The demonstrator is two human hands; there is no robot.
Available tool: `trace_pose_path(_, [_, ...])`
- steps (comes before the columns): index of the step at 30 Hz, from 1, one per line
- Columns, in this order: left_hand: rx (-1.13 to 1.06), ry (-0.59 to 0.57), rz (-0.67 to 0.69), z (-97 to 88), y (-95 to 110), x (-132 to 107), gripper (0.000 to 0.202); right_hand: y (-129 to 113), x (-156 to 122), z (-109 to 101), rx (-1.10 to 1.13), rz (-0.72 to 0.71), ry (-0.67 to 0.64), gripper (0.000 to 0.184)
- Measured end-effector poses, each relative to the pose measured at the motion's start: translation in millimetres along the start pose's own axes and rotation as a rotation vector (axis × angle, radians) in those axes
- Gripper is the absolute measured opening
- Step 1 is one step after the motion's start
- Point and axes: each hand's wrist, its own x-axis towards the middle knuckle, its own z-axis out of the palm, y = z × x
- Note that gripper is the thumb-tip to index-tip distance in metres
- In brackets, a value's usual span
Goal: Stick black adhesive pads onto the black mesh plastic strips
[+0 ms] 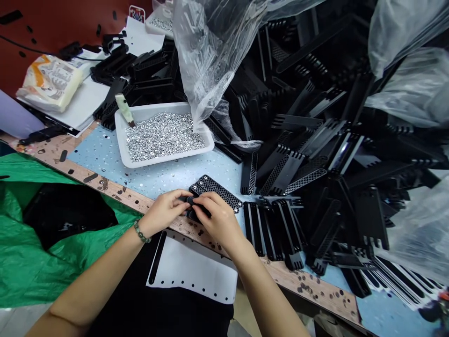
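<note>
My left hand (164, 213), with a beaded bracelet on its wrist, pinches a small dark piece (190, 200) at the front edge of the table. Fingertips of my right hand (220, 221) close on the same piece from the other side. What kind of piece it is cannot be made out, as the fingers cover most of it. Just behind the hands lies a black plate (219, 191) with a mesh pattern and shiny metal rings at its corners. A white sheet (194, 267) with black dots and one long black strip rests below, over the lap.
A white tray (164, 163) of small metal rings, with a taped-handle tool (125, 110) in it, stands behind. Black slotted parts (291, 168) heap up at right under clear plastic bags (206, 56). At left are a tissue pack (51, 82) and a green bag (21, 262).
</note>
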Motion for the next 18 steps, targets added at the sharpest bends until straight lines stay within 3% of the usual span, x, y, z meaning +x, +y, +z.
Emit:
trace_pose_path(10, [-0.015,-0.003,0.064,-0.8,3.3,3.8,0.028,-4.7,6.0,-2.9,-0.098,0.053,-0.146,0.015])
trace_pose_path(18, [0.047,0.101,0.065,7.8,5.7,2.1,0.017,-38.8,9.8,-4.2,-0.463,0.132,-0.198,0.014])
